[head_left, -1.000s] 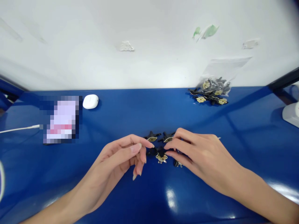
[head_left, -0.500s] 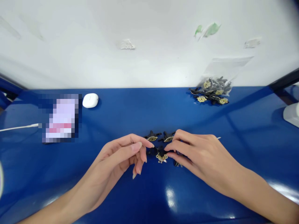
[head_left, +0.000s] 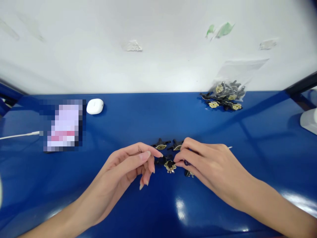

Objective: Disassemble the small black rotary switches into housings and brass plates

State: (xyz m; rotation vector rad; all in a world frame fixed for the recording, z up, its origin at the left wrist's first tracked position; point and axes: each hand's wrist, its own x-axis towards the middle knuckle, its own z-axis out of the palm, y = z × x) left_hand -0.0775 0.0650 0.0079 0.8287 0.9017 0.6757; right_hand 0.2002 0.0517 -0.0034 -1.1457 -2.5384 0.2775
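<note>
Because everything sits on a glossy blue table (head_left: 138,112) against a scuffed white wall (head_left: 158,49), any small part that slips could skid well away. At back right, a clear plastic bag (head_left: 237,71) rises from a heap of black-and-brass parts (head_left: 220,99), and a white device (head_left: 308,120) stands at the far right edge. At back left lie a pixelated object (head_left: 63,125), a white oval case (head_left: 95,106) and a white cable (head_left: 19,135). No brand, label or writing is legible anywhere. Mid-table, more parts lie btwn the hands: a rear pair (head_left: 160,146), a brass-faced front part (head_left: 170,166) and another part (head_left: 188,173) partly under the R hand (head_left: 208,162). The L hand (head_left: 121,162) hovers just left of them, fingers (head_left: 148,157) loosely curled, open, holding nothing visible. The R hand's thumb and fingers close around a small dark bit (head_left: 186,162), but can't tell if it's firmly held. Long nails could catch a part, and with so little room btwn pieces, a careless move could knock the front part or drop the bit.
</note>
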